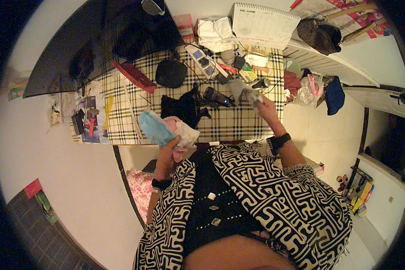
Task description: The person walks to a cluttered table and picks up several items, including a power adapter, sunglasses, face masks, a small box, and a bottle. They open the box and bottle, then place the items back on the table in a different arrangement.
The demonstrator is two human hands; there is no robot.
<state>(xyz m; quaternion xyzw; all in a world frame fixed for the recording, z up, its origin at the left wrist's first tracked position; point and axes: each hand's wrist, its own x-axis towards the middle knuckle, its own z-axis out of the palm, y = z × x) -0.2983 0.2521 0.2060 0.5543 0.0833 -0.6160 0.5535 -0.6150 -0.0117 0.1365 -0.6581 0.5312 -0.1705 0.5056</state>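
My left hand (170, 150), at the table's near edge, is closed around a bundle of cloths: a fluffy blue cloth (158, 128) on the left and a white and pink cloth (185, 133) on the right. My right hand (266, 108), over the right part of the table, grips a blurred, greyish-white thing (244, 92) that I cannot name for certain. Between the hands, a black cloth (179, 108) lies on the plaid tablecloth (229, 125). Beside it is a black cylindrical device (217, 97) with a small blue light.
A large black screen (104, 44) stands at the back left, with a red object (135, 77) near it. A power strip (202, 60), cables, a jar (227, 56) and a desk calendar (265, 25) are at the back. A hammer (92, 121) lies far left. Bags (310, 89) hang or rest right of the table.
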